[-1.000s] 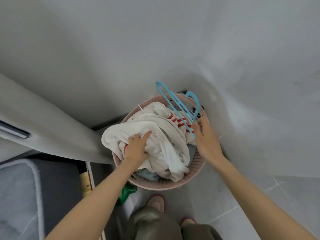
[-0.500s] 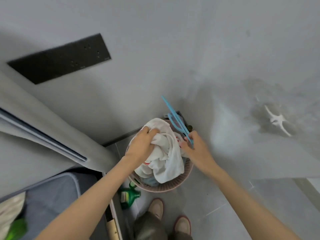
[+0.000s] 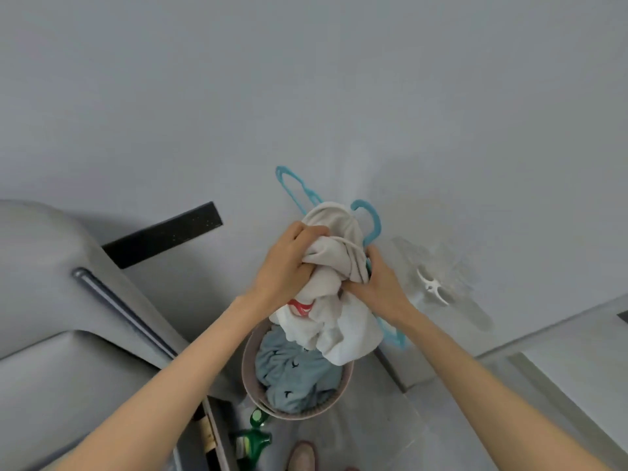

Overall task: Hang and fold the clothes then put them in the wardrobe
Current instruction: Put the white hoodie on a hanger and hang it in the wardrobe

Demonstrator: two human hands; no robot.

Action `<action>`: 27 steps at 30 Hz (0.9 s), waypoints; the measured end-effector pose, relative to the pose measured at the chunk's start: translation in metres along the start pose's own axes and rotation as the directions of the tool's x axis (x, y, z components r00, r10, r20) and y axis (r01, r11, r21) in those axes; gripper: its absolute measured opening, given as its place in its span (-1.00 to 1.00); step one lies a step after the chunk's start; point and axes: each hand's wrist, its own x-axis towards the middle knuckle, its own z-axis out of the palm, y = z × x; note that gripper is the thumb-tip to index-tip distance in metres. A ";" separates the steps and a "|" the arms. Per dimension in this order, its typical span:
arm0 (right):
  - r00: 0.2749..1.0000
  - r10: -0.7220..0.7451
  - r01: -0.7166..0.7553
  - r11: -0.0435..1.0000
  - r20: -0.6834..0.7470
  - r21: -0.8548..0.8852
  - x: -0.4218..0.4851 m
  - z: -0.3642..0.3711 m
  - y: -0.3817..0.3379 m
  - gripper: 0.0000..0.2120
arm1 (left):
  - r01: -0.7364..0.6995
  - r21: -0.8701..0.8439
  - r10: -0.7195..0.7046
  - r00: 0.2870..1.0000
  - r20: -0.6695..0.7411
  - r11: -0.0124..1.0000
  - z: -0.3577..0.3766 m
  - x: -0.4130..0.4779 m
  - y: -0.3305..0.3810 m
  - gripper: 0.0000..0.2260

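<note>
Head view: my left hand clenches the white garment bundle above the laundry basket; my right hand grips that bundle and the turquoise hangers together. Risk: hanger hooks may snag the fabric, or hanging folds may slip back into the basket.

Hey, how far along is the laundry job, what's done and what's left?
Done: nothing looks hung or folded yet. In hand: the left hand grips a bunched white garment above the basket, while the right hand holds a blue hanger against it. Left: getting that garment onto the hanger, dealing with the blue clothes in the basket, and putting everything in the wardrobe.
</note>
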 end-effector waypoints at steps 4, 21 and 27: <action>0.996 -0.062 0.060 0.998 -0.062 -0.037 -0.010 -0.037 -0.038 -0.66 | -0.096 -0.062 0.092 0.994 -0.060 0.993 -0.018 0.020 0.033 -0.68; 0.894 0.048 -0.067 0.997 -0.446 -0.027 -0.148 -0.143 -0.122 -0.65 | -0.317 -0.545 0.386 0.922 0.014 0.776 -0.004 0.047 0.175 -0.77; 0.828 0.151 -0.177 0.984 -0.540 0.004 -0.233 -0.172 -0.127 -0.66 | -0.355 -0.676 0.528 0.847 0.060 0.646 0.023 0.018 0.240 -0.79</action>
